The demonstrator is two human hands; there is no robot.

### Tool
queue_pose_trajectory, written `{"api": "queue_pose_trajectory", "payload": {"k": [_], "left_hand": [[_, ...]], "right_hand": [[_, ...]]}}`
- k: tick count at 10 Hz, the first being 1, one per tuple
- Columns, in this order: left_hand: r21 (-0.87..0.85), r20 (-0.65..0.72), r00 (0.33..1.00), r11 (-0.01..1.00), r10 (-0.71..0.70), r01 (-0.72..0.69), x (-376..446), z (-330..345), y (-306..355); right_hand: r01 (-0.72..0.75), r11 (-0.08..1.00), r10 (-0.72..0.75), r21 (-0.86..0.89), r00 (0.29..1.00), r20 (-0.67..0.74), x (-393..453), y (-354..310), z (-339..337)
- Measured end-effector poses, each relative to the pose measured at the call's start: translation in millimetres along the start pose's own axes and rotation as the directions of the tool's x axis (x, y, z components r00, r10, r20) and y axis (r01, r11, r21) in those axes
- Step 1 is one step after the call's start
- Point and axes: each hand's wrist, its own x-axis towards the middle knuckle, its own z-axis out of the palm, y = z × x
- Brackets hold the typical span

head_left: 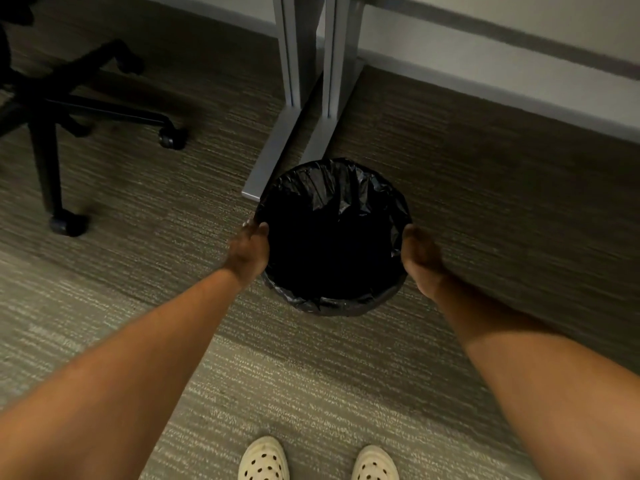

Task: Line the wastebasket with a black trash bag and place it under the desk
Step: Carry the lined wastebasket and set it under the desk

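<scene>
A round wastebasket (341,301) stands on the carpet in the middle of the view, lined with a crinkled black trash bag (332,202) folded over its rim. My left hand (249,252) grips the rim on the left side, thumb over the edge. On the opposite side my right hand (420,259) holds the rim, fingers hidden behind the bag's fold. The basket sits just in front of the grey metal desk legs (304,64), whose flat feet (273,150) reach toward it.
A black office chair base (52,109) with castors stands at the left. A white wall panel with a grey strip (502,64) runs along the back right. My two white clogs (265,459) are at the bottom edge, on striped grey carpet.
</scene>
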Motion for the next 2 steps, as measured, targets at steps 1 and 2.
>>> {"api": "queue_pose_trajectory", "payload": {"k": [1, 2], "left_hand": [[0.2, 0.034, 0.984, 0.964, 0.174, -0.177, -9, -1, 6], [0.363, 0.054, 0.95, 0.881, 0.307, -0.305, -25, 3, 22]], "right_hand": [[0.154, 0.985, -0.157, -0.079, 0.987, -0.023, -17, -7, -7], [0.315, 0.919, -0.329, -0.236, 0.944, -0.025, -35, -10, -13]]}}
